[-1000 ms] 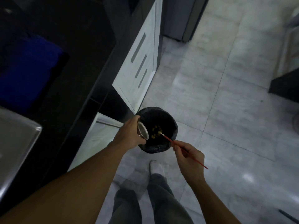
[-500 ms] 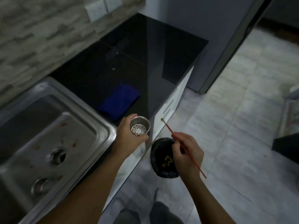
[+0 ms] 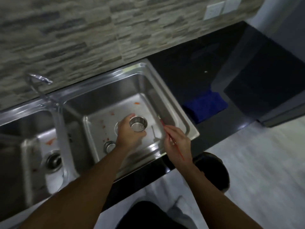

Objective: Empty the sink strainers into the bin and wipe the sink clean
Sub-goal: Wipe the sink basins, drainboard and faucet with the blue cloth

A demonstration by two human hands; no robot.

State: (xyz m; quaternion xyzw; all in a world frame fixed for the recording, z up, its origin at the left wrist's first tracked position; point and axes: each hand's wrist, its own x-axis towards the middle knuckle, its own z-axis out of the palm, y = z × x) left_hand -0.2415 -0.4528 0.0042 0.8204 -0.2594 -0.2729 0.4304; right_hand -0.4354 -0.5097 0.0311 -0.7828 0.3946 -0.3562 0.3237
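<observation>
- A black counter [image 3: 189, 76] ran under a stone tile wall, with a shiny steel sink [image 3: 165, 90] set into it.
- The sink had two bowls, and little orange bits [image 3: 136, 103] were stuck on the bottom of the right bowl.
- My left hand [image 3: 127, 135] was wrapped tight around a small metal strainer cup [image 3: 138, 124], just above the right bowl's drain.
- My right hand [image 3: 178, 143] pinched a thin red stick [image 3: 170, 138] over the sink's right edge.
- A blue cloth [image 3: 206, 104] lay on the counter beside the sink.
- The black bin [image 3: 214, 169] sat on the floor below my right arm.
</observation>
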